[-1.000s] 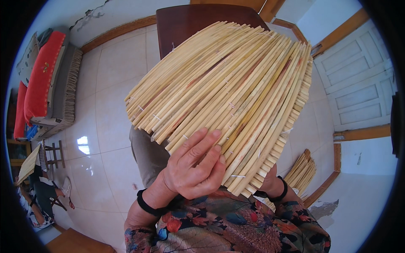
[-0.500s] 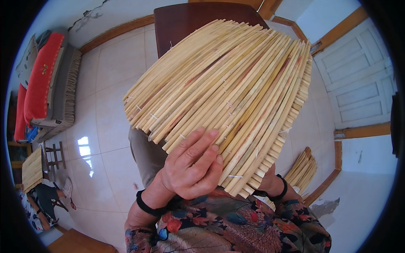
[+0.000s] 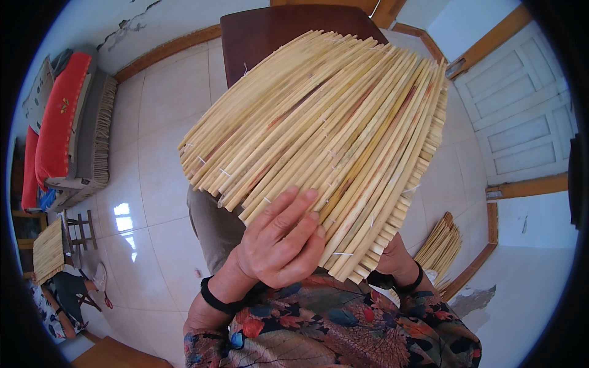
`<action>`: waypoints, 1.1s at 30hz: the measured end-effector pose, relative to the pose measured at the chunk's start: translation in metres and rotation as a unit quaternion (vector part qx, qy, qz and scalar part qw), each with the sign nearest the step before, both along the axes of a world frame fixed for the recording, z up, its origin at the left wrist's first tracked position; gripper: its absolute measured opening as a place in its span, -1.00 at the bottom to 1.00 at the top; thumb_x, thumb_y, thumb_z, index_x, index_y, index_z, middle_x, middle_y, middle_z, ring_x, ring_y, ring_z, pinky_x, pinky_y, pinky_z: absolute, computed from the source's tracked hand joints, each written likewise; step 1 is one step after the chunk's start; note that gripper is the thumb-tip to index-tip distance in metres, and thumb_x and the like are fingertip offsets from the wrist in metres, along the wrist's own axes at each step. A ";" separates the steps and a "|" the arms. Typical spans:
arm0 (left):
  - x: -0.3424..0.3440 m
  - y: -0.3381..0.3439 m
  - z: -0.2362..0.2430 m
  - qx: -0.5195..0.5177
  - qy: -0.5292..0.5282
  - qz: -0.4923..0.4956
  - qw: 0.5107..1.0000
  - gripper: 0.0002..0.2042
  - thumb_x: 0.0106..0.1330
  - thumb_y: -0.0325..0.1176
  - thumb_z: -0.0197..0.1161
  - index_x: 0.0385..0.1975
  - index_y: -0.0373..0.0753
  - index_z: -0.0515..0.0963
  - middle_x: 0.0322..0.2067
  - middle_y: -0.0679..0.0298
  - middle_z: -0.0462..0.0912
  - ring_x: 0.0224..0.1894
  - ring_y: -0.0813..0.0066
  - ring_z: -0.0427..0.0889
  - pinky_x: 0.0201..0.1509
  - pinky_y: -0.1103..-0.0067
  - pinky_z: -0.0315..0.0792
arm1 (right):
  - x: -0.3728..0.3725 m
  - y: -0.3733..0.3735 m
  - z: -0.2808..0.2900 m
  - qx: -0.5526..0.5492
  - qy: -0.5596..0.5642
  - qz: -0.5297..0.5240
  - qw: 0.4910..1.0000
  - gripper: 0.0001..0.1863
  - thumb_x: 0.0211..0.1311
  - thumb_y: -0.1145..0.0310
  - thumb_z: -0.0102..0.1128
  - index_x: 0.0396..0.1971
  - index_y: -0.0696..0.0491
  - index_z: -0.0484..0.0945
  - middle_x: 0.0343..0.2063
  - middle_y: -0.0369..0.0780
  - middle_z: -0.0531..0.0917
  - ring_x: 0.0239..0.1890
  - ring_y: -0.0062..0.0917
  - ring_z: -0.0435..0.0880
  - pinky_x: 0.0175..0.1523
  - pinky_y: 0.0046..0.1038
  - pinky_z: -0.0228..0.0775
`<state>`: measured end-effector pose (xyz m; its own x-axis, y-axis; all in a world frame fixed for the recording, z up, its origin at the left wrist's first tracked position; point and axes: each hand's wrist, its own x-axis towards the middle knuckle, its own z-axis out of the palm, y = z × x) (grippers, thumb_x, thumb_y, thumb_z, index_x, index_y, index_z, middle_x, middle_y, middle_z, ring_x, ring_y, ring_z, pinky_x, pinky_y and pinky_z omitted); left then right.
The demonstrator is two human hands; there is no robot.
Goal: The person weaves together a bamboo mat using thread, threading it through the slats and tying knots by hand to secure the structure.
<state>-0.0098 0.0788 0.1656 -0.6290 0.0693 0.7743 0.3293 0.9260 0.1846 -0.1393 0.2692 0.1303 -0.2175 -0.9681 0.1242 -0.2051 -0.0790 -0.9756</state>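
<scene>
A large mat of pale reed stalks [image 3: 294, 135], tied with short white threads, fans out in front of me, its far end over a dark red-brown seat or table. A second layer of stalk ends shows along its right edge. My left hand [image 3: 282, 236] is closed on the mat's near edge, fingers lying over the top and thumb out of sight. At the near right edge, my right hand [image 3: 396, 254] is partly behind the mat; its fingers are mostly hidden, so its grip does not show.
A brown wooden surface [image 3: 257, 30] stands beyond the mat. Another reed bundle [image 3: 440, 245] lies on the right, by the wall. A sofa with a red cover [image 3: 64, 116] is at left. Below it, a seated person [image 3: 61, 300] is beside another reed mat [image 3: 49, 251] and a small stool [image 3: 81, 230].
The mat's right edge has shifted slightly left, and a little more of my right hand shows beside it. My left hand has stayed in nearly the same place.
</scene>
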 end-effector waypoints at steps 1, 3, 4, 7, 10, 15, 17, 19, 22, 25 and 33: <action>0.000 0.000 0.000 -0.001 0.001 0.000 1.000 -0.85 -0.04 -0.56 0.20 -0.47 -0.32 0.40 -0.37 0.12 0.46 -0.16 0.02 0.54 -0.08 0.22 0.47 | 0.000 0.000 0.000 -0.023 0.001 0.009 1.000 -0.43 0.10 0.58 0.07 0.14 0.15 0.16 0.12 -0.19 0.31 0.10 -0.42 0.35 0.19 -0.28 0.20; -0.001 0.001 -0.002 0.002 0.008 -0.001 1.000 -0.85 -0.05 -0.56 0.21 -0.47 -0.30 0.40 -0.38 0.12 0.46 -0.17 0.03 0.54 -0.08 0.23 0.47 | 0.003 0.002 -0.001 -0.013 -0.115 -0.014 0.993 -0.48 0.09 0.58 0.09 0.11 0.15 0.23 0.09 -0.20 0.35 0.10 -0.46 0.35 0.17 -0.34 0.21; -0.002 0.001 -0.002 0.002 0.009 -0.001 1.000 -0.85 -0.05 -0.56 0.21 -0.47 -0.30 0.40 -0.38 0.12 0.46 -0.17 0.03 0.54 -0.08 0.23 0.47 | 0.004 0.002 0.000 -0.011 -0.153 -0.022 0.988 -0.49 0.09 0.58 0.09 0.10 0.16 0.25 0.08 -0.20 0.36 0.10 -0.48 0.35 0.17 -0.36 0.22; -0.002 0.000 0.000 0.002 0.024 0.004 1.000 -0.85 -0.05 -0.55 0.22 -0.48 -0.29 0.41 -0.39 0.14 0.47 -0.17 0.05 0.55 -0.10 0.25 0.48 | 0.005 -0.004 0.007 -0.033 -0.175 -0.031 0.984 -0.51 0.09 0.59 0.09 0.08 0.16 0.27 0.05 -0.21 0.40 0.08 -0.50 0.38 0.15 -0.40 0.24; -0.002 -0.001 0.002 0.001 0.019 0.013 1.000 -0.86 -0.06 -0.55 0.22 -0.49 -0.28 0.42 -0.40 0.17 0.49 -0.17 0.06 0.55 -0.10 0.27 0.48 | 0.005 -0.011 0.014 -0.073 -0.119 -0.041 0.989 -0.52 0.08 0.61 0.09 0.07 0.16 0.29 0.03 -0.22 0.42 0.04 -0.51 0.42 0.14 -0.40 0.26; -0.002 0.000 -0.001 -0.002 0.023 0.012 1.000 -0.86 -0.07 -0.54 0.23 -0.49 -0.27 0.44 -0.40 0.20 0.50 -0.18 0.08 0.56 -0.09 0.28 0.48 | 0.012 -0.010 0.009 -0.098 -0.248 -0.056 0.962 -0.54 0.05 0.61 0.14 0.01 0.17 0.34 -0.01 -0.17 0.46 0.03 -0.50 0.43 0.11 -0.41 0.32; -0.001 0.000 -0.002 -0.001 0.024 0.013 1.000 -0.86 -0.07 -0.53 0.23 -0.49 -0.27 0.44 -0.40 0.20 0.50 -0.18 0.08 0.56 -0.09 0.28 0.48 | 0.014 -0.012 0.002 -0.112 -0.220 -0.068 0.967 -0.53 0.05 0.61 0.13 0.02 0.17 0.32 -0.01 -0.16 0.45 0.03 -0.50 0.43 0.10 -0.40 0.33; -0.001 0.000 -0.002 0.000 0.024 0.014 1.000 -0.86 -0.07 -0.53 0.23 -0.50 -0.27 0.44 -0.40 0.20 0.50 -0.18 0.09 0.56 -0.09 0.28 0.48 | 0.019 -0.015 0.000 -0.127 -0.194 -0.078 0.970 -0.52 0.05 0.61 0.13 0.03 0.17 0.31 -0.01 -0.15 0.45 0.03 -0.49 0.44 0.09 -0.40 0.34; 0.001 -0.002 0.000 -0.003 0.021 0.018 1.000 -0.86 -0.06 -0.53 0.23 -0.50 -0.26 0.44 -0.40 0.20 0.50 -0.18 0.09 0.57 -0.08 0.29 0.48 | 0.024 -0.018 0.000 -0.143 -0.333 -0.095 0.927 -0.47 0.03 0.66 0.11 0.07 0.16 0.26 0.02 -0.15 0.42 0.02 -0.47 0.45 0.06 -0.39 0.37; 0.001 -0.002 0.000 0.002 0.013 0.015 1.000 -0.87 -0.06 -0.53 0.23 -0.50 -0.26 0.44 -0.39 0.20 0.50 -0.18 0.09 0.57 -0.08 0.29 0.48 | 0.023 -0.015 -0.003 -0.098 -0.653 -0.064 0.748 -0.51 0.14 0.51 0.04 0.10 0.15 0.21 0.07 -0.13 0.36 0.05 -0.41 0.41 0.12 -0.30 0.31; 0.002 -0.001 0.000 -0.002 0.004 0.014 1.000 -0.87 -0.06 -0.52 0.23 -0.51 -0.26 0.43 -0.39 0.20 0.50 -0.17 0.09 0.57 -0.09 0.29 0.48 | 0.024 -0.010 -0.016 -0.096 -0.512 -0.032 0.853 -0.37 0.20 0.00 -0.17 0.18 0.08 0.11 0.15 -0.14 0.26 0.17 -0.29 0.26 0.28 -0.18 -0.02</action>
